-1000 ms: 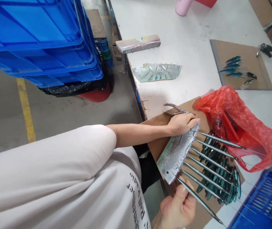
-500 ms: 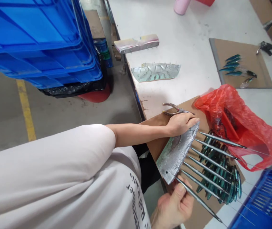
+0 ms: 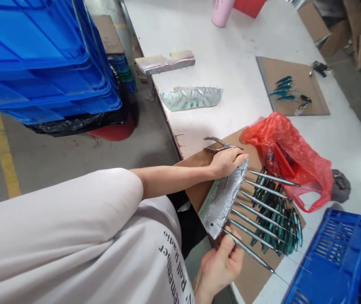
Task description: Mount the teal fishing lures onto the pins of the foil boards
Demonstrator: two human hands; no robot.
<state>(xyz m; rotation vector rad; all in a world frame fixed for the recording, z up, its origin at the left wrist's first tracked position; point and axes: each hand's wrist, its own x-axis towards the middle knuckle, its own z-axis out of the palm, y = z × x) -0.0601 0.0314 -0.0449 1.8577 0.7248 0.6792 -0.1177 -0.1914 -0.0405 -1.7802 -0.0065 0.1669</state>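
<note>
My left hand (image 3: 228, 162) is closed around the upper end of a curved, silver-coated board (image 3: 226, 198). Several slim, tapered silvery fishing lures (image 3: 256, 209) stick out in a row from the board's edge, thin wires trailing from their tips. At the row's lower end, the thumb and fingers of my right hand (image 3: 221, 261) pinch the lowest lure (image 3: 250, 252) near the board. Beyond the row, a pile of dark teal lures (image 3: 290, 236) lies on a cardboard sheet (image 3: 256, 274). Pliers (image 3: 215, 143) rest just past my left hand.
A red plastic bag (image 3: 307, 160) lies behind the pile, with a blue crate (image 3: 332, 245) at the lower right. Two more boards, one pale green (image 3: 193, 99) and one pinkish (image 3: 168, 63), are on the white table (image 3: 237, 71). Stacked blue crates (image 3: 41, 84) stand left.
The view has shifted, so everything sits further left and more of the blue crate shows. Both hands keep their holds on the board and the lowest lure.
</note>
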